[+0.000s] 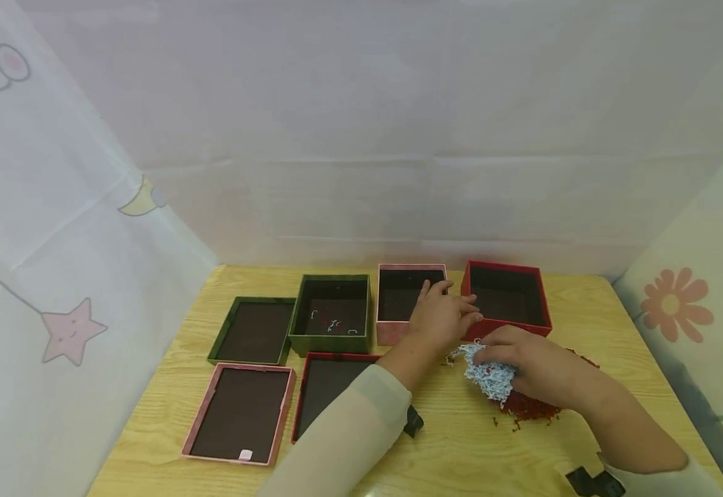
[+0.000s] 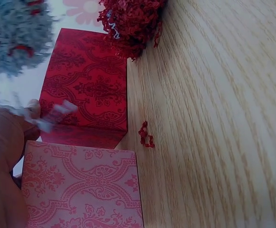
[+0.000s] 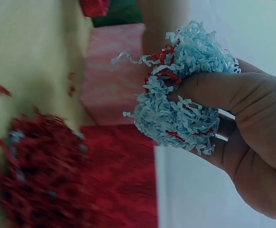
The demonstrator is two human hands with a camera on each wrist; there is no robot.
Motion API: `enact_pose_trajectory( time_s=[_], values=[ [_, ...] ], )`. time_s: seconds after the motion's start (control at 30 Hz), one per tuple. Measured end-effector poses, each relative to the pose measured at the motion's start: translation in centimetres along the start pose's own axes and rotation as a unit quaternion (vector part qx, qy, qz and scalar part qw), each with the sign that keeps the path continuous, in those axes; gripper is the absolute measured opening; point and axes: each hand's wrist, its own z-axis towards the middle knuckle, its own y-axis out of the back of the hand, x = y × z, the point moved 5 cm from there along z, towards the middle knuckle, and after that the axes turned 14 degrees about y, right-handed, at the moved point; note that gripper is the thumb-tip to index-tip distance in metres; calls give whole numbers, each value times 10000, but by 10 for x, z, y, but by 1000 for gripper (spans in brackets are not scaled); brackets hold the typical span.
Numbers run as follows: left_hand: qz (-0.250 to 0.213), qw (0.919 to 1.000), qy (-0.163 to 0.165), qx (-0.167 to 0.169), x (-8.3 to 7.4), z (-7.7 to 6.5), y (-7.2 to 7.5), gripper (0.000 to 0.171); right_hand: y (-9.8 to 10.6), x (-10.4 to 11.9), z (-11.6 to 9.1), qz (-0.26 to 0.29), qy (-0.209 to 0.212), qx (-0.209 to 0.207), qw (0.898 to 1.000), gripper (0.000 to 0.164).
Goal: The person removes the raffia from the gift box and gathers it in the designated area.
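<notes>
A clump of light blue crinkled paper shreds (image 3: 176,114), with red strands mixed in, is pinched between the thumb and fingers of my right hand (image 1: 544,366). It hangs over a pile of red paper shreds (image 3: 43,171) on the table. My left hand (image 1: 438,321) is over the near right edge of the pink box (image 1: 392,333), its fingers spread and no clump in them. Beside it stands the red box (image 1: 510,330). In the left wrist view, blurred pale strands (image 2: 48,121) show near the left fingertips.
A green box (image 1: 330,343) with a few loose strands inside stands left of the pink one. A green lid (image 1: 255,331), a pink lid (image 1: 239,414) and a red lid (image 1: 330,386) lie on the wooden table (image 1: 460,455). White cloth (image 1: 349,200) hangs behind.
</notes>
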Motion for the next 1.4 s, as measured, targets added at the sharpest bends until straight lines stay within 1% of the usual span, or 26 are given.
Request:
enact_pose_trajectory(
  time_s=[0.13, 0.27, 0.43, 0.5, 0.6, 0.9, 1.03, 1.17, 1.27, 1.4],
  values=[
    [45, 10000, 12, -32, 0, 2, 1, 30, -19, -5, 2, 194, -66, 75, 9998, 69],
    [123, 9999, 17, -82, 0, 4, 1, 30, -35, -11, 4, 413, -310, 135, 9986, 69],
    [126, 9999, 15, -61, 0, 4, 1, 30, -56, -15, 4, 770, -702, 393, 9938, 68],
    [129, 9999, -5, -67, -1, 4, 1, 31, -64, -16, 4, 830, -778, 531, 9921, 66],
    [126, 9999, -22, -67, -1, 4, 1, 31, -73, -18, 4, 878, -836, 624, 9907, 62],
    [101, 9999, -58, -23, -2, 4, 2, 32, -85, -22, 0, 731, -1029, 783, 9889, 54],
    [112, 9999, -46, -27, -1, 4, 2, 32, -87, -23, 0, 642, -1051, 733, 9897, 51],
    [99, 9999, -27, -10, -1, 3, 2, 31, -92, -23, 0, 586, -1096, 696, 9898, 51],
    [123, 9999, -41, -60, -1, 2, 2, 31, -96, -22, 0, 554, -1148, 708, 9893, 52],
    [172, 9998, -82, -81, -2, 1, 2, 30, -96, -19, 1, 383, -1102, 742, 9904, 52]
  ],
)
